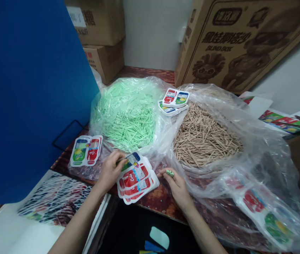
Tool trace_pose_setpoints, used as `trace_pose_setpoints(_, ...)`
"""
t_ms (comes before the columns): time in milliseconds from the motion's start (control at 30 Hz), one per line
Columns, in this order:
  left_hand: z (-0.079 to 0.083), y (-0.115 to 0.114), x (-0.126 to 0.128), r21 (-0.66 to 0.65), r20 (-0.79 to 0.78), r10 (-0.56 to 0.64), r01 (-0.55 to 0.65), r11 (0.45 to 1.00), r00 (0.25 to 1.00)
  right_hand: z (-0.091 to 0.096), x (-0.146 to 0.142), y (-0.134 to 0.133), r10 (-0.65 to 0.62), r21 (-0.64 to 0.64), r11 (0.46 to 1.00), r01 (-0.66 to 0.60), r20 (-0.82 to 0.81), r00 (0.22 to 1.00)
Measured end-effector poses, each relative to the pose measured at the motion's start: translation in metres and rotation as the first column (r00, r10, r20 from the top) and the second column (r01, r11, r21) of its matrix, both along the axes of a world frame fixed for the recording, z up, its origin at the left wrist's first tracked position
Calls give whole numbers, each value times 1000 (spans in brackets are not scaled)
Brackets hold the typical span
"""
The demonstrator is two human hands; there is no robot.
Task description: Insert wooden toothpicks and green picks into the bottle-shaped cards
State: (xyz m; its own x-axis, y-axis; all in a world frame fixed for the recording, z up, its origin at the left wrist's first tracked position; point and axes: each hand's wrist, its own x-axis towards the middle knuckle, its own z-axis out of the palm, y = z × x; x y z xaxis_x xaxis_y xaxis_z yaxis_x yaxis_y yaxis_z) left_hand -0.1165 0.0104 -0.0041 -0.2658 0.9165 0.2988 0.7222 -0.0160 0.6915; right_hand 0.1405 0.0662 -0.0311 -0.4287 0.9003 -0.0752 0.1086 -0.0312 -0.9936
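Observation:
My left hand [112, 170] is closed on a fanned stack of printed drink-picture cards [137, 179], gripping its upper left corner at the table's near edge. My right hand [175, 182] is closed in a pinch on a small bunch of green sticks [170, 173] just right of the stack. Behind the hands lie an open clear bag of green sticks [127, 118] and an open clear bag of brown wooden sticks [205, 137].
A single card [86, 150] lies left of the green bag and a small pile of cards [174, 100] sits between the bags. A blue panel [28, 95] stands at left. Cardboard boxes [240, 38] line the back wall. More cards lie under plastic [266, 211] at right.

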Motion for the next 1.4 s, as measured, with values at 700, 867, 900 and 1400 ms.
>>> trace_pose_setpoints(700, -7, -14, 66, 112, 703, -100, 29, 993, 704, 107, -42, 45, -112, -398, 872, -284, -727, 677)
trace_pose_setpoints(867, -12, -8, 80, 8, 836, 8, -27, 1000, 549, 96, -50, 38, -45, -368, 903, -223, -596, 802)
trace_pose_setpoints(900, -13, -8, 82, -21, 862, 39, -41, 999, 506, 94, -49, 36, -34, -364, 909, -204, -552, 833)
trace_pose_setpoints(1400, -2, 11, 94, 9, 977, 24, -154, 988, 213, 123, -7, 27, 239, 127, 957, -260, 160, 958)
